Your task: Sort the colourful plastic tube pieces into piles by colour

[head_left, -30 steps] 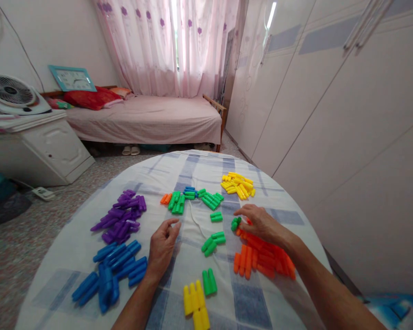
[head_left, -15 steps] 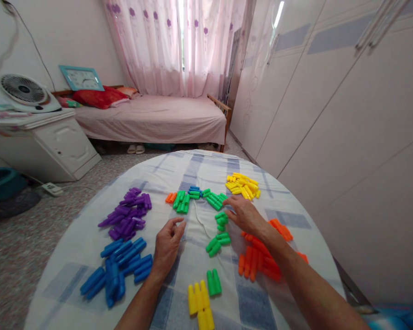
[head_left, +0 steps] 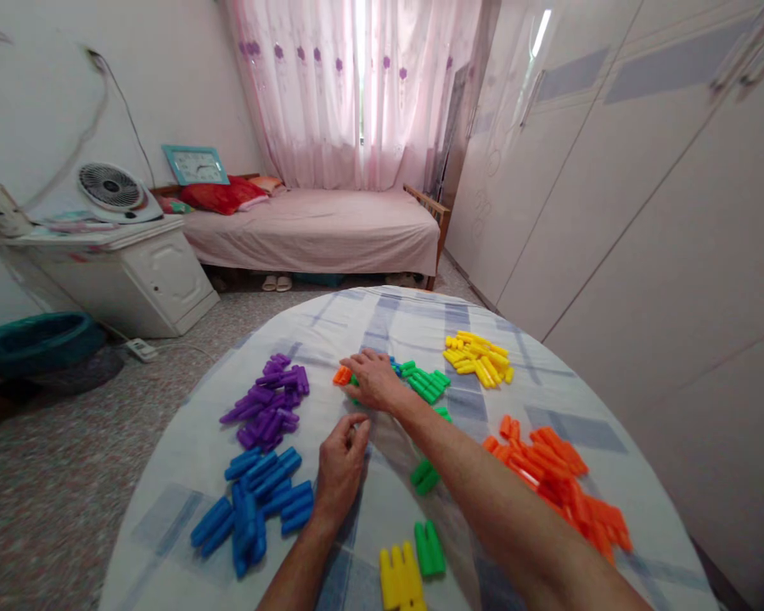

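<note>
My left hand (head_left: 342, 462) rests on the cloth between the blue and green pieces. Its fingers are loosely curled, thumb and forefinger slightly apart, with nothing visible between them. Over the far middle of the table reaches my right hand (head_left: 375, 379), fingers stretched out and a little apart beside an orange bullet-shaped plastic block (head_left: 342, 375). It covers most of the green blocks there; whether it touches them I cannot tell. Right of it lie joined green blocks (head_left: 428, 383). My right forearm partly hides other green blocks (head_left: 425, 477).
Purple blocks (head_left: 272, 399) and blue blocks (head_left: 255, 496) lie on the left. Yellow blocks (head_left: 480, 356) are heaped at the far right, orange blocks (head_left: 557, 475) at the right. Near the front stand out a yellow group (head_left: 401, 577) and a green pair (head_left: 429, 548).
My right hand has moved left from the green blocks on the right to the orange and green ones at the far middle. My left hand stays nearly in place; the view has turned left.
</note>
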`<state>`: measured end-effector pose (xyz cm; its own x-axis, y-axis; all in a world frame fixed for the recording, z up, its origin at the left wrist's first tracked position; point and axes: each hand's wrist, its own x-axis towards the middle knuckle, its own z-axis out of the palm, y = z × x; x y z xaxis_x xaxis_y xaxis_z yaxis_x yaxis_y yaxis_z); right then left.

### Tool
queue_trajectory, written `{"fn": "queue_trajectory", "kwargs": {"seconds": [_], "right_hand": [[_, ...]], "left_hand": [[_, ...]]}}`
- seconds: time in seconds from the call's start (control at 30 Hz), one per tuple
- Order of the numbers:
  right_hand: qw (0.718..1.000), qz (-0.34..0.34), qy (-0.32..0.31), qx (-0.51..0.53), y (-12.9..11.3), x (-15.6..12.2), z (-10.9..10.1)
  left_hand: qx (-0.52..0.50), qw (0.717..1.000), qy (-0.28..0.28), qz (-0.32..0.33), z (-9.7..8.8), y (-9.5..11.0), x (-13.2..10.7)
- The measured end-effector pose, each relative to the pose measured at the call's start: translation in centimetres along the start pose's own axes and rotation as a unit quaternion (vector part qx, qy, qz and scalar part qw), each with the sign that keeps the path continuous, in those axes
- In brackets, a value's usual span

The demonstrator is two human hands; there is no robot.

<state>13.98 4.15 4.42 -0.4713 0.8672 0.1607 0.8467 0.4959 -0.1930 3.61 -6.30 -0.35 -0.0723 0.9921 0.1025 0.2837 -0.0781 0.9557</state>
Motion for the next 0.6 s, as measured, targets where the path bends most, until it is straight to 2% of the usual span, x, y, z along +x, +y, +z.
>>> {"fn": "queue_trajectory", "kwargs": {"seconds": [0.13,0.27,0.47,0.6], "right_hand": [[1.000,0.002,-0.006,0.001,-0.4,1.9,1.3],[1.000,0.004,0.014,0.020,-0.5,1.9,0.6],[0.996,0.044,0.049,0.057,1.9,-2.2,-1.8],[0.996,0.051,0.052,0.051,3.1,-4.6,-2.2]], "left_hand": [[0.004,1.000,-0.003,0.001,0.1,0.0,0.0],[0.007,1.000,-0.008,-0.002,0.1,0.0,0.0],[0.009,1.000,-0.009,0.006,0.1,0.1,0.0],[0.018,1.000,-0.006,0.020,0.1,0.0,0.1]]}}
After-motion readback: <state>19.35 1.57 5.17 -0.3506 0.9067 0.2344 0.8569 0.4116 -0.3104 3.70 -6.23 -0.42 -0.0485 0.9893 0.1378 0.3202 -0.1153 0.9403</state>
